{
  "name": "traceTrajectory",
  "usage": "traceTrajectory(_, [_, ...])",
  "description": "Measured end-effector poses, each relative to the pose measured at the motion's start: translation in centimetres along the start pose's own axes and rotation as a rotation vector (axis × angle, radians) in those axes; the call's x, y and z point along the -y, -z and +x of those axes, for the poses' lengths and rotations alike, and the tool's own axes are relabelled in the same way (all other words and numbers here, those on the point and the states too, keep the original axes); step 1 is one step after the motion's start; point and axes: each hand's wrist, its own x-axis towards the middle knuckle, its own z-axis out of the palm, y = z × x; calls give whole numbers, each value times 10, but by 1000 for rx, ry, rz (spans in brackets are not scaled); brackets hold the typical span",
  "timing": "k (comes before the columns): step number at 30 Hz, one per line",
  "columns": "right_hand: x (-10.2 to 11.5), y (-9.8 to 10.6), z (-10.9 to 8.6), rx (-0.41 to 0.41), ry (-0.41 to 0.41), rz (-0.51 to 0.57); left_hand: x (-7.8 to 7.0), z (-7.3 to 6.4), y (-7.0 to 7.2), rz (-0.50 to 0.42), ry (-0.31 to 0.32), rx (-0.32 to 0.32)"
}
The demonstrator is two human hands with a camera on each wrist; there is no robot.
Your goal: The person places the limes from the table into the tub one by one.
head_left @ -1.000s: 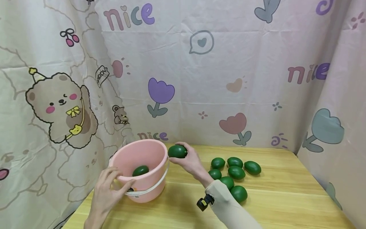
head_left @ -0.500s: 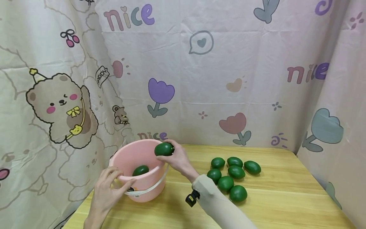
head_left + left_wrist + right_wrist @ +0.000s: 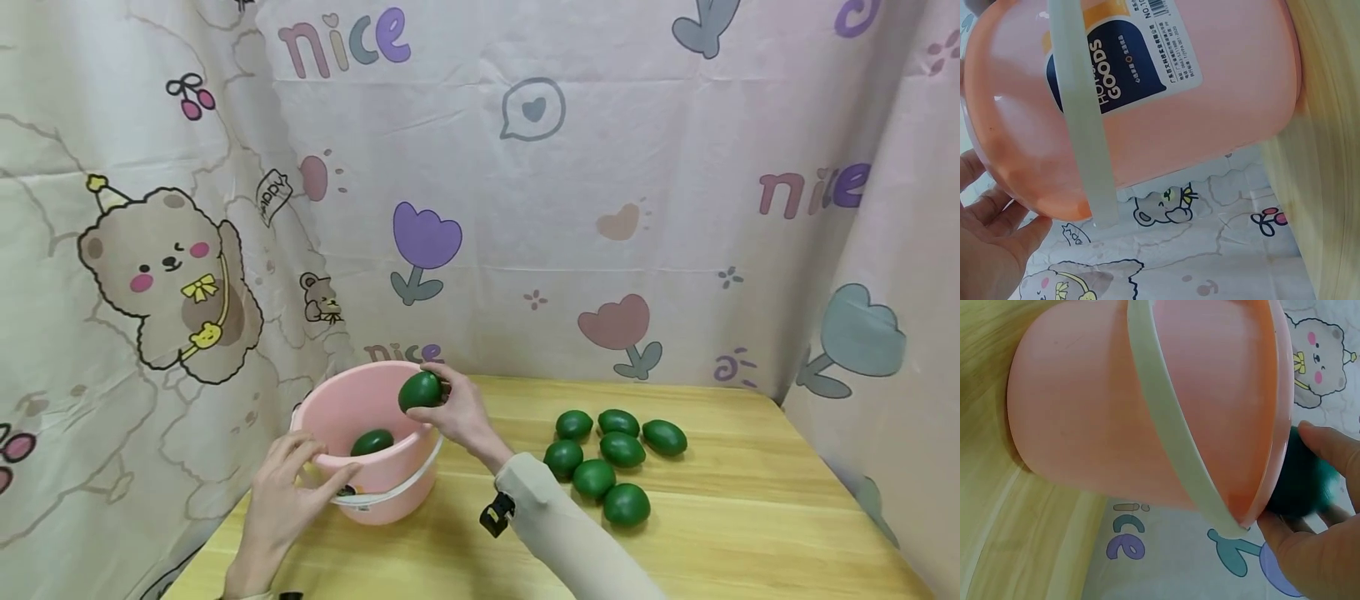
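Evidently, the right grip [image 3: 461, 411] pinches a green fruit [image 3: 419, 391], probably firm, slick, best held mid-body; leftward, the left grip [image 3: 287, 492] holds the bucket [image 3: 397, 509].

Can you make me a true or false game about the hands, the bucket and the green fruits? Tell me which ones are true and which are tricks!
1. The left hand grips the rim of the bucket. True.
2. The bucket is blue. False: it is pink.
3. The right hand holds a green fruit. True.
4. The bucket has no fruit inside. False: one fruit lies in it.
5. Seven fruits lie on the table. True.
6. The handle stands straight up above the bucket. False: the white handle hangs down against the bucket's side.
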Motion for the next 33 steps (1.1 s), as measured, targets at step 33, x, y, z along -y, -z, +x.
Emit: traceTrajectory(33, [-26,29,-22,-7,-27,46,0,2,-6,-56,-12,-39])
